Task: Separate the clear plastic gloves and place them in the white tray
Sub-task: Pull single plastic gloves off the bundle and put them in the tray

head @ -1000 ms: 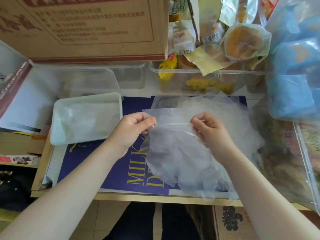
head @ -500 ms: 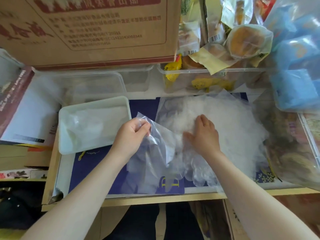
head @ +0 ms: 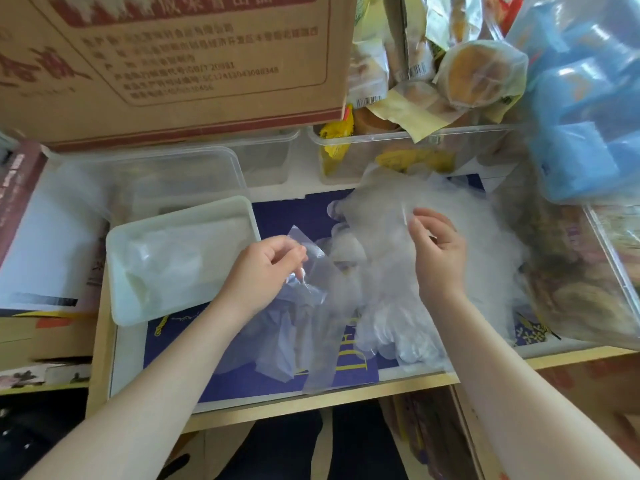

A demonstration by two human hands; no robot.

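A heap of clear plastic gloves (head: pixel 457 216) lies on the blue printed surface at centre right. My left hand (head: pixel 266 271) pinches the cuff of one clear glove (head: pixel 311 299), which hangs down over the blue surface. My right hand (head: pixel 436 254) is above the heap, its fingertips pinching the thin edge of another glove at the top of the pile. The white tray (head: pixel 117 258) sits to the left of my left hand, tilted a little, with clear gloves lying inside it.
A big cardboard box (head: pixel 173 64) stands at the back. Clear plastic tubs (head: pixel 194 168) line the back, one holding wrapped buns (head: pixel 481 74). Blue packets (head: pixel 588 98) are piled at right. A clear bin (head: pixel 609 265) borders the right side. The wooden front edge (head: pixel 311 400) is near.
One second ago both hands held one glove stretched between them. Now my left hand alone holds that glove, shifted left and low, and my right hand has gone up to pinch the pile.
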